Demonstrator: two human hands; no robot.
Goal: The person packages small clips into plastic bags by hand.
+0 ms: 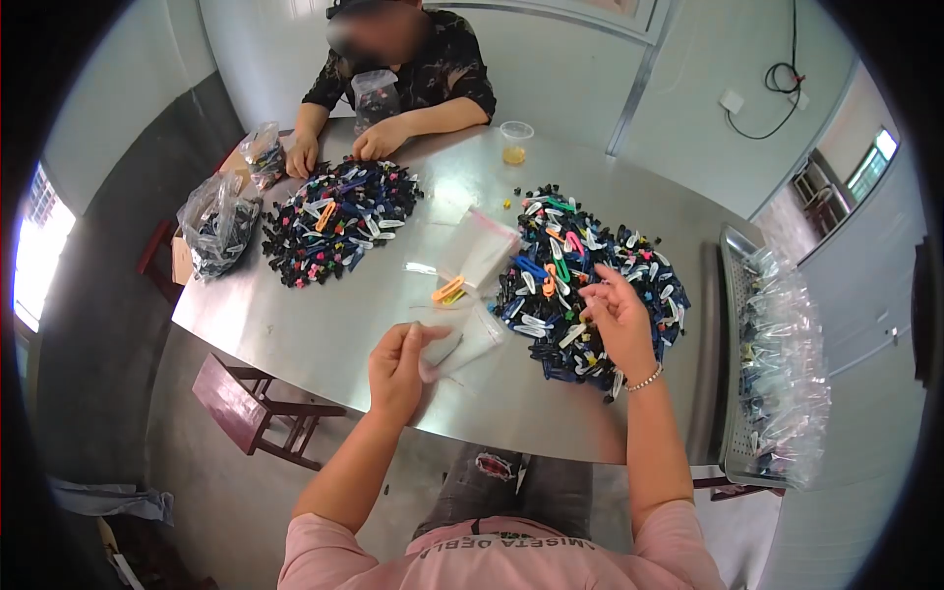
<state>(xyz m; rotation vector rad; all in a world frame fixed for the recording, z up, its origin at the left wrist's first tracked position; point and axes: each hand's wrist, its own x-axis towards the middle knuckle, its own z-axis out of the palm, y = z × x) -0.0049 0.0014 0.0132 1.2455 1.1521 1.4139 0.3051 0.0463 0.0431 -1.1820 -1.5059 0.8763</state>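
Note:
My left hand (395, 372) is closed, thumb against fingers, on the edge of a clear plastic bag (474, 339) that lies on the metal table. Over a pile of small hair clips (565, 339) hovers my right hand (621, 320), fingers bent and apart, with nothing visible in it. The clips are mostly black, white and dark blue, mixed with a few green, orange and pink ones. Orange and yellow clips (448, 291) lie between my hands, beside a stack of flat clear bags (479, 248).
Across the metal table (324, 334), a co-worker (413, 93) has both hands at another clip pile (339, 221). Filled bags (218, 224) stand at the left. A metal tray (736, 393) with filled clear bags is at the right. A plastic cup (515, 144) stands at the back.

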